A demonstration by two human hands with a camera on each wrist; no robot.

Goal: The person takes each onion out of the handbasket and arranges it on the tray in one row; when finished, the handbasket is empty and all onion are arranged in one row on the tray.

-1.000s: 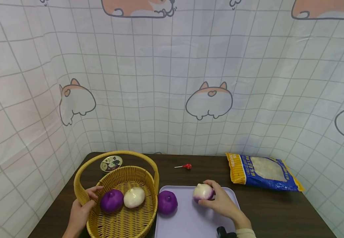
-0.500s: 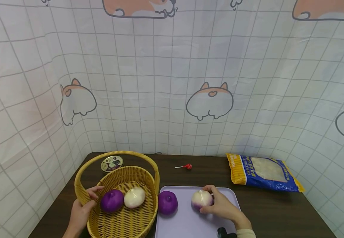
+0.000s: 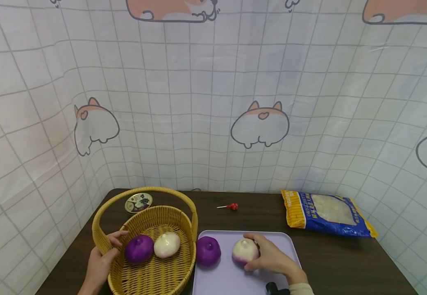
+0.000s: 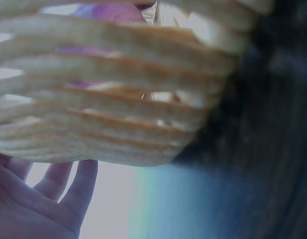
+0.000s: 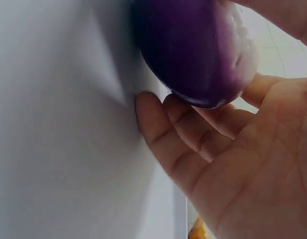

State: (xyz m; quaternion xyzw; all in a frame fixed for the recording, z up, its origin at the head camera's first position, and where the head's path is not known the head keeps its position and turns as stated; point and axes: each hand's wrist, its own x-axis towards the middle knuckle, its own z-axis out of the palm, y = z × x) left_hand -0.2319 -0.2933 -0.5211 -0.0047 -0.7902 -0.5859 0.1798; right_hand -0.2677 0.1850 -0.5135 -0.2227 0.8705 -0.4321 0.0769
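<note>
One big grid-checked curtain (image 3: 198, 78) fills the back, cartoon corgis all over it, and below it runs the dark tabletop (image 3: 350, 262). Up front on the left, the yellow wicker basket (image 3: 145, 283), tall handle arching; just to its right, the lilac tray (image 3: 222, 283). Back right lies the blue-and-yellow orecchiette bag (image 3: 328, 214). Now the hands, well apart! The left hand (image 3: 101, 259) grips the basket at the handle's left foot. The right hand (image 3: 270, 255) has thumb and fingers round a white-and-purple bulb (image 3: 244, 252), over the tray; whether its base touches, I can't tell. Left of it, a deep purple bulb (image 3: 208, 251) sits at the tray's left edge. Inside the basket, side by side: a second purple bulb (image 3: 139, 249) and a mostly white bulb (image 3: 167, 245). Behind the basket, a round tin (image 3: 138, 203); and smallest of all, a red lollipop (image 3: 232, 206), stick pointing left!
</note>
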